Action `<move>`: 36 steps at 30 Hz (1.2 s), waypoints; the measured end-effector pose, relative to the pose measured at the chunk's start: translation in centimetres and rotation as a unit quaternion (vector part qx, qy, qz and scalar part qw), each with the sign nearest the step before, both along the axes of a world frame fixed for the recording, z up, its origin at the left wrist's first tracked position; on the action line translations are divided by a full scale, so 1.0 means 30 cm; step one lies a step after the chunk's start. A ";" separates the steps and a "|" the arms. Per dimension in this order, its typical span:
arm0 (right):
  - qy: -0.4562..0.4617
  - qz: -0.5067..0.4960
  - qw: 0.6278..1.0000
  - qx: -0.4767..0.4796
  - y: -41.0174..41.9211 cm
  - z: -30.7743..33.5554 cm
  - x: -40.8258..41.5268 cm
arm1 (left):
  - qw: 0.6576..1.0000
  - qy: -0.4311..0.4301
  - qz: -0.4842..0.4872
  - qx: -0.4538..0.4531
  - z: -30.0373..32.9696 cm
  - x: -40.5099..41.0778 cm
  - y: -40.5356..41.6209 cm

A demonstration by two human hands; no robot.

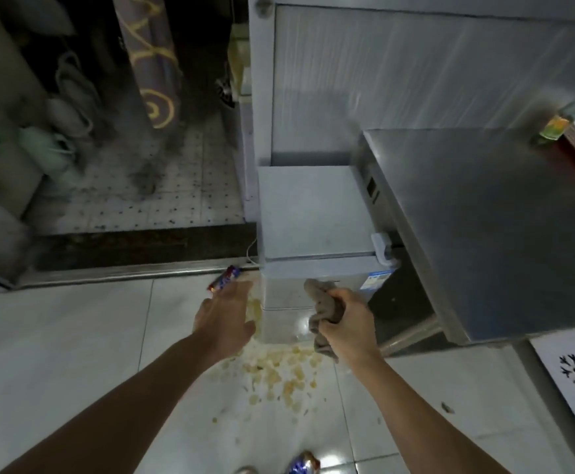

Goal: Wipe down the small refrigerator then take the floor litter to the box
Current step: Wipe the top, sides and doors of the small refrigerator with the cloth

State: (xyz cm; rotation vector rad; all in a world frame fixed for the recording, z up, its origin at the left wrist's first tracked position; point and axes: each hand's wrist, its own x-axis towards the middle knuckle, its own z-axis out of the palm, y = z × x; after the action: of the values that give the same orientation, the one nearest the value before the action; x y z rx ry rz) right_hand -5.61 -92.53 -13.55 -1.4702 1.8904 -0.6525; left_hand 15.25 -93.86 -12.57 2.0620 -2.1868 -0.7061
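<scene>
Standing low against the wall, the small refrigerator is tucked between a doorway threshold on one side and a steel tabletop on the other, its pale top seen from above and its front face falling away toward the floor. The top looks dull and smudged; the front carries a blue label near its upper corner and catches a bright glare lower down. The right hand is curled tightly round a bunched grey-brown cloth, held just in front of the fridge's upper front edge, which suggests the wiping step is the one in hand. The left hand is spread with fingers straight and holds nothing, reaching down beside the fridge's corner, probably for balance or toward the litter below.

On the white floor tiles, pale yellow crumbs lie scattered at the foot of the fridge. A red-and-blue wrapper rests by the threshold near the left fingertips, and a second blue wrapper sits at the bottom edge of view. No box is visible, so the litter step looks not yet done.
</scene>
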 end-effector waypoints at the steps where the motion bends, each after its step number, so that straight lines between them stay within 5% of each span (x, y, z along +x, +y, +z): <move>1: 0.011 0.011 1.000 -0.017 -0.028 -0.020 0.023 | 1.000 0.006 0.002 -0.005 -0.021 0.004 -0.017; 10: 0.149 0.129 0.968 -0.157 -0.321 -0.221 0.172 | 0.995 0.030 0.036 -0.089 -0.148 -0.010 -0.172; 17: 0.226 0.280 0.899 -0.249 -0.409 -0.426 0.157 | 0.991 0.026 0.090 -0.090 -0.275 -0.101 -0.210; 25: 0.291 0.224 0.865 -0.342 -0.403 -0.516 -0.169 | 0.983 -0.011 0.042 -0.179 -0.424 -0.208 -0.239; 31: 0.304 0.122 0.891 -0.316 -0.393 -0.543 -0.456 | 0.965 -0.041 0.045 -0.253 -0.538 -0.275 -0.258; 36: 0.249 0.025 0.907 -0.338 -0.389 -0.621 -0.352 | 0.936 -0.047 0.051 -0.345 -0.620 -0.270 -0.257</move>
State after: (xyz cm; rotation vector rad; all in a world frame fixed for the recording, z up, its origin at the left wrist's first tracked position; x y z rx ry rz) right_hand -16.16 -104.20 -32.18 -2.2927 2.0915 -1.0573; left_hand 7.15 -101.57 -31.18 1.8185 -1.9457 0.1737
